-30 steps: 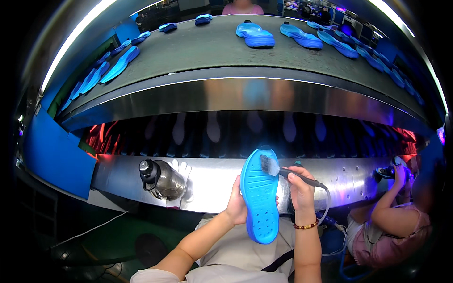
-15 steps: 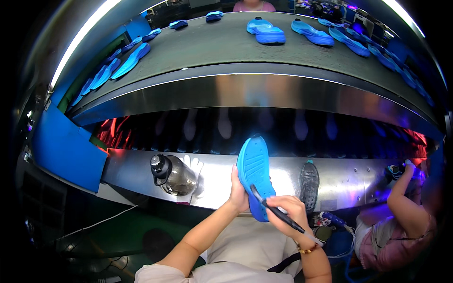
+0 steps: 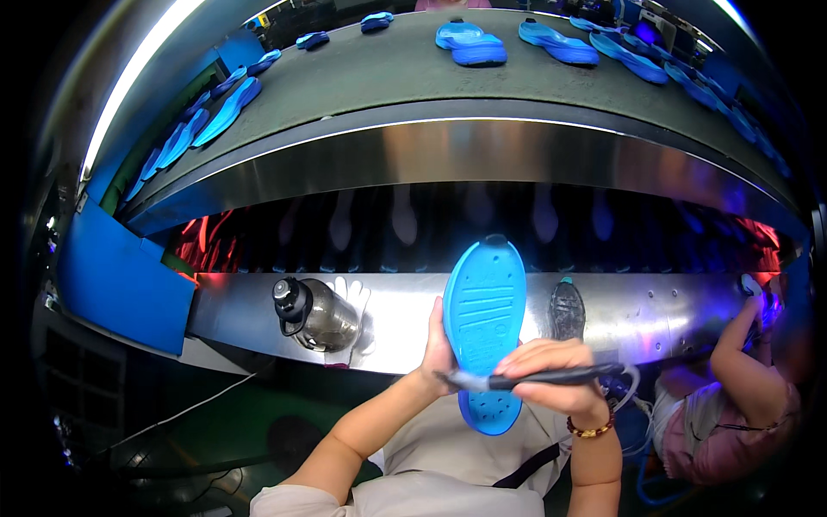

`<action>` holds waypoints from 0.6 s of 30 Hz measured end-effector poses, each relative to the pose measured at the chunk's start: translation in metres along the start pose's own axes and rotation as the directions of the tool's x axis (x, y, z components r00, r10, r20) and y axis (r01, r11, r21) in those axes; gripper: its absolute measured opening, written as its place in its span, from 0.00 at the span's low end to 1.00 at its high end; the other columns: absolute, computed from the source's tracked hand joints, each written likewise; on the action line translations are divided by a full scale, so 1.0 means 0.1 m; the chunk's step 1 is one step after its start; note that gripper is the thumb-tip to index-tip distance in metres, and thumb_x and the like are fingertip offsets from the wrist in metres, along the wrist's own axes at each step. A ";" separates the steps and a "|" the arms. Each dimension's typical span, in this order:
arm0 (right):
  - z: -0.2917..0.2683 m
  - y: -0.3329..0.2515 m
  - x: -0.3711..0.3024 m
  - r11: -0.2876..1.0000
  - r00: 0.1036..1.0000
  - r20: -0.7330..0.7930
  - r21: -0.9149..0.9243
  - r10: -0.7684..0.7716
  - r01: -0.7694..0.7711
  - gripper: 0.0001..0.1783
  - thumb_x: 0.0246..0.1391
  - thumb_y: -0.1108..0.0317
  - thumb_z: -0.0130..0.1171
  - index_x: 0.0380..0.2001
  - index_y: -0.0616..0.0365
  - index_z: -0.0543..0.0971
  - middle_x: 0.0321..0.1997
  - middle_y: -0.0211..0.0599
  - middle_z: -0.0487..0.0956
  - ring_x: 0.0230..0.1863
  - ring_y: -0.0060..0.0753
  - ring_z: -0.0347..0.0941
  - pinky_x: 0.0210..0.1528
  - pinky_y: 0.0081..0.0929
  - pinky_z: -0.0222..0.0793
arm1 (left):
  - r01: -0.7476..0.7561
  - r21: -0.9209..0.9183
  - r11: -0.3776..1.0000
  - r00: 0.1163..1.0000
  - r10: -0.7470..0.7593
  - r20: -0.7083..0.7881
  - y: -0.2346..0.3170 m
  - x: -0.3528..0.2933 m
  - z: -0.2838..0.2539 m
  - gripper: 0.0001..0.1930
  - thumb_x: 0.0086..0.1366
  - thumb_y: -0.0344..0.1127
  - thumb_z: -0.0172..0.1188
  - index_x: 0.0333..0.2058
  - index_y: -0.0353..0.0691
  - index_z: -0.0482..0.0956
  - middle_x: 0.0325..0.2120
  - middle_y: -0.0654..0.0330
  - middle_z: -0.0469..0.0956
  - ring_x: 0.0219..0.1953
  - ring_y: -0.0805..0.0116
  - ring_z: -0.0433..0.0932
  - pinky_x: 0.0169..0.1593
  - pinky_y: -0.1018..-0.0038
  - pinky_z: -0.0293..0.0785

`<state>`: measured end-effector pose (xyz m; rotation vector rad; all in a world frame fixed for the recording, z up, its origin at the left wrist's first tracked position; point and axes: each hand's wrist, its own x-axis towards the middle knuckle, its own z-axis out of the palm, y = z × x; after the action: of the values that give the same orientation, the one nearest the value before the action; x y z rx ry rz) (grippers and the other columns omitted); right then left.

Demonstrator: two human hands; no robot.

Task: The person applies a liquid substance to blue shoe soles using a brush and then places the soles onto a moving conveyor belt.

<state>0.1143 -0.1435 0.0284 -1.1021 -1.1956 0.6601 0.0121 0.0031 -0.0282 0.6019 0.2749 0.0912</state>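
A light blue shoe sole (image 3: 487,289) stands nearly upright in front of me, its inner face with ridges and small holes turned toward me. My left hand (image 3: 438,349) grips it by the left edge, the thumb showing along the side. In my right hand (image 3: 556,370) is a black-handled brush (image 3: 594,373) with a thin tube running from its back end. The brush lies level across the lower half of the sole, its pale, blurred tip pointing left. Whether the tip touches the sole I cannot tell.
A metal ledge (image 3: 413,314) carries a dark bottle (image 3: 326,317), a white glove (image 3: 355,297) beside it and a dark sole-shaped piece (image 3: 567,312). Above, several blue soles (image 3: 558,45) lie on a conveyor belt (image 3: 362,82). A co-worker's arm (image 3: 736,345) reaches in at the right.
The sole has turned to face me more fully. My right hand has swung the brush from a steep slant to nearly level, its tip now left of the sole's middle.
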 end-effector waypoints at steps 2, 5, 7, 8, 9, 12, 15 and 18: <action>-0.06 0.01 0.01 0.998 0.979 -0.195 0.006 0.056 -0.056 0.10 0.39 0.80 0.59 0.30 0.67 0.78 0.32 0.47 0.78 0.34 0.34 0.75 0.38 0.24 0.71 | 0.003 0.009 1.000 0.999 -0.004 0.040 0.02 0.00 0.07 0.43 0.55 0.71 0.21 0.56 0.42 0.57 0.50 0.52 0.66 0.50 0.57 0.67 0.55 0.61 0.62; -0.07 0.08 0.02 0.976 0.989 -0.145 -0.218 -0.009 -0.023 0.12 0.37 0.80 0.60 0.31 0.65 0.78 0.32 0.45 0.78 0.35 0.32 0.76 0.38 0.24 0.71 | -0.037 -0.090 0.995 0.995 0.029 -0.091 0.05 0.05 0.13 0.45 0.55 0.71 0.19 0.54 0.38 0.59 0.43 0.50 0.70 0.45 0.59 0.71 0.51 0.63 0.66; -0.05 -0.01 -0.02 0.941 0.996 0.033 -0.326 -0.081 0.088 0.12 0.36 0.79 0.62 0.30 0.64 0.79 0.32 0.44 0.79 0.35 0.34 0.76 0.40 0.25 0.70 | -0.123 -0.025 0.992 0.965 0.125 0.230 0.06 0.07 0.01 0.49 0.51 0.74 0.15 0.52 0.37 0.61 0.38 0.48 0.72 0.41 0.58 0.73 0.47 0.63 0.69; -0.07 0.00 -0.04 0.983 0.996 0.065 -0.171 -0.055 0.066 0.12 0.35 0.78 0.62 0.30 0.63 0.79 0.31 0.42 0.79 0.37 0.36 0.75 0.44 0.27 0.69 | -0.187 -0.015 0.982 0.960 0.186 0.210 0.05 0.10 -0.01 0.52 0.47 0.77 0.12 0.50 0.36 0.62 0.36 0.46 0.73 0.38 0.56 0.74 0.43 0.64 0.71; -0.07 0.02 -0.04 0.984 0.997 0.062 -0.170 -0.052 0.062 0.12 0.35 0.78 0.62 0.30 0.63 0.79 0.31 0.42 0.79 0.37 0.36 0.75 0.44 0.27 0.69 | -0.183 -0.016 0.983 0.961 0.182 0.208 0.06 0.12 -0.03 0.52 0.47 0.77 0.12 0.50 0.36 0.62 0.36 0.46 0.73 0.38 0.56 0.74 0.43 0.64 0.71; -0.12 0.04 -0.02 0.880 0.988 -0.138 -0.475 -0.073 -0.002 0.12 0.34 0.77 0.64 0.29 0.60 0.80 0.32 0.35 0.80 0.39 0.32 0.73 0.44 0.26 0.66 | -0.395 0.026 0.918 0.915 0.391 0.101 0.10 0.17 0.03 0.54 0.45 0.79 0.16 0.49 0.34 0.62 0.35 0.45 0.72 0.36 0.54 0.74 0.41 0.61 0.71; -0.06 -0.01 -0.05 0.924 0.998 0.053 -0.379 -0.023 0.042 0.11 0.34 0.75 0.64 0.28 0.59 0.80 0.31 0.32 0.80 0.39 0.30 0.72 0.44 0.26 0.65 | -0.490 -0.103 0.866 0.858 0.500 0.117 0.17 0.15 -0.01 0.54 0.45 0.80 0.17 0.48 0.34 0.64 0.34 0.45 0.73 0.35 0.53 0.74 0.40 0.60 0.71; -0.12 0.01 -0.15 0.982 0.997 0.073 -0.189 0.004 0.009 0.12 0.35 0.76 0.64 0.29 0.59 0.80 0.32 0.34 0.80 0.36 0.30 0.73 0.42 0.25 0.66 | -0.513 -0.132 0.848 0.845 0.526 0.096 0.25 0.16 0.02 0.53 0.44 0.80 0.19 0.46 0.34 0.66 0.31 0.44 0.73 0.32 0.53 0.74 0.38 0.60 0.71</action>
<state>0.1211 -0.1601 0.0213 -1.2438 -1.3438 0.5976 0.0276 0.0254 -0.0164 0.5654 -0.0278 0.5900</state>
